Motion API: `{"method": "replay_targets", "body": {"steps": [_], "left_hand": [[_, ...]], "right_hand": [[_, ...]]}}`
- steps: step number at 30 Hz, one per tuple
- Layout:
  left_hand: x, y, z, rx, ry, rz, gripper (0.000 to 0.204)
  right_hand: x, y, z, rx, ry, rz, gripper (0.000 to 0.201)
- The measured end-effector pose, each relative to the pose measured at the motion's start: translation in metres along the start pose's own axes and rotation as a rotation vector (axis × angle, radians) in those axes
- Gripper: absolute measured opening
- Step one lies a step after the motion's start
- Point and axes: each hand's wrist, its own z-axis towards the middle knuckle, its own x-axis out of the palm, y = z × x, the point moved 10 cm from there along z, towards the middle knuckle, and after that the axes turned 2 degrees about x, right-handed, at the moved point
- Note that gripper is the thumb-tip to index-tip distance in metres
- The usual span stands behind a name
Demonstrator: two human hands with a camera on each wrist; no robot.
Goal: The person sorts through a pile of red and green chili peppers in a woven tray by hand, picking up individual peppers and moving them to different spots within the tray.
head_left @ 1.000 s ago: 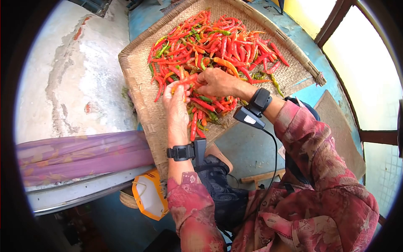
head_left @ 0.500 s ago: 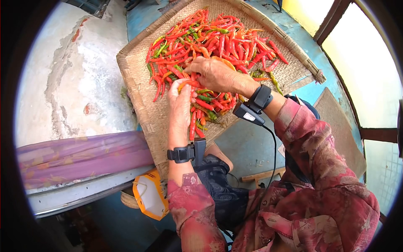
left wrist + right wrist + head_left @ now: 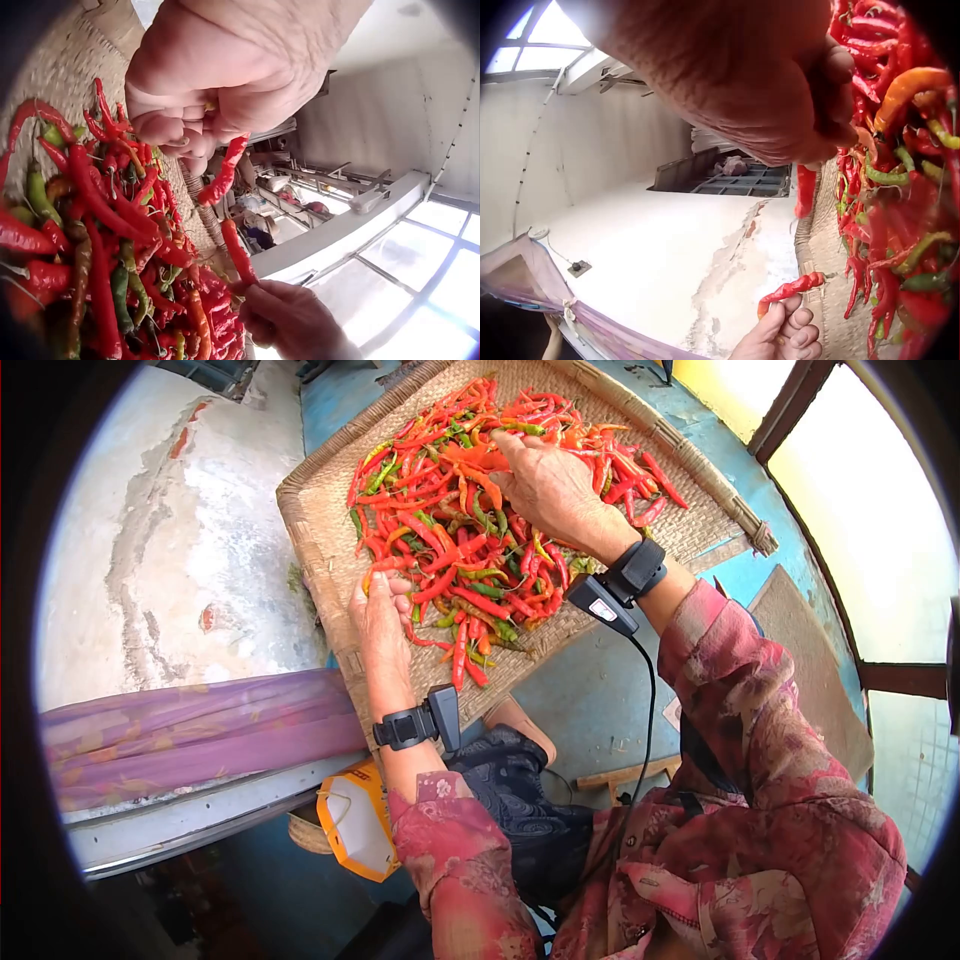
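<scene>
A heap of red, orange and green chili peppers (image 3: 465,565) lies on a woven tray (image 3: 335,560). At the heap's left edge, my left hand (image 3: 382,625) pinches a red chili pepper (image 3: 791,289) between thumb and fingers; in the left wrist view this chili pepper (image 3: 225,172) sticks out beneath the hand. My right hand (image 3: 560,490) is over the far part of the heap, back of the hand upward. Its fingers grip another red chili pepper (image 3: 238,251), whose end also shows below that hand in the right wrist view.
The tray has a raised rim (image 3: 660,435). A pale wall (image 3: 220,540) with cracked plaster and a purple cloth (image 3: 200,735) are on the left. An orange and white container (image 3: 360,820) stands below the tray. A cable (image 3: 648,730) hangs from the right wrist camera.
The hands were close together over the middle of the heap and have parted. My left hand has moved left and nearer to me, my right hand farther away and to the right.
</scene>
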Motion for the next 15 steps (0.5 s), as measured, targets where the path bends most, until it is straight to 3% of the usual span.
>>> {"method": "replay_targets", "body": {"steps": [1,3,5,7,8,11,13,14,15], "left_hand": [[0.004,-0.003,-0.001,0.018,0.045,0.036,0.023],[0.018,-0.005,-0.006,0.032,0.074,0.079,0.023],[0.042,-0.008,-0.012,0.037,0.17,0.137,0.023],[0.058,-0.012,-0.017,0.054,0.234,0.107,0.024],[0.067,-0.016,-0.019,0.083,0.288,0.158,0.022],[0.072,-0.011,-0.013,0.097,0.329,0.183,0.018],[0.056,0.0,0.002,0.184,0.211,0.306,0.021],[0.048,0.01,0.013,0.32,0.201,0.518,0.032],[0.048,0.011,0.012,0.322,0.202,0.515,0.032]], "right_hand": [[0.001,0.003,-0.002,-0.001,0.001,0.0,0.039],[-0.004,0.029,-0.006,-0.177,-0.067,0.075,0.046],[0.031,0.054,-0.018,-0.343,0.277,0.347,0.046],[0.044,0.066,-0.031,-0.351,0.328,0.415,0.038],[0.056,0.061,-0.035,-0.271,0.434,0.42,0.026],[0.054,0.047,-0.03,-0.212,0.425,0.311,0.019],[0.054,0.033,-0.021,-0.223,0.42,0.245,0.017],[0.044,0.025,-0.013,-0.211,0.317,0.275,0.017],[0.032,0.02,-0.006,-0.202,0.213,0.302,0.018]]}}
